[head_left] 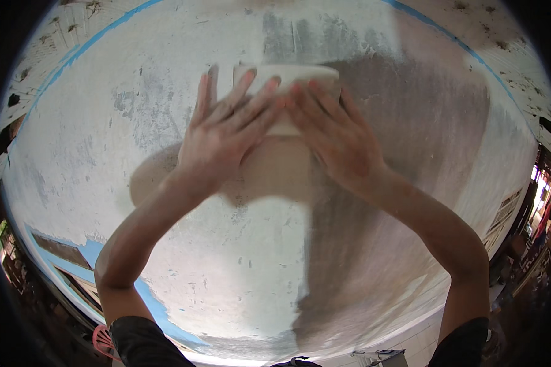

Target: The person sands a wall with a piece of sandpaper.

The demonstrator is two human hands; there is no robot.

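A pale, slightly curled rectangular sheet, possibly sandpaper, lies against the painted wall in front of me. My left hand is spread over the sheet's left part, its outermost finger reaching past the sheet's edge. On the right part, my right hand holds the sheet down with its fingers pointing up and inward. The fingertips of both hands come close together near the sheet's middle. Both hands are slightly blurred, and the sheet's underside is hidden.
Grey worn patches and a wide brownish area mark the wall. Blue paint borders it at lower left. A pink plastic chair stands at lower left, and a dark box-like object at the bottom right.
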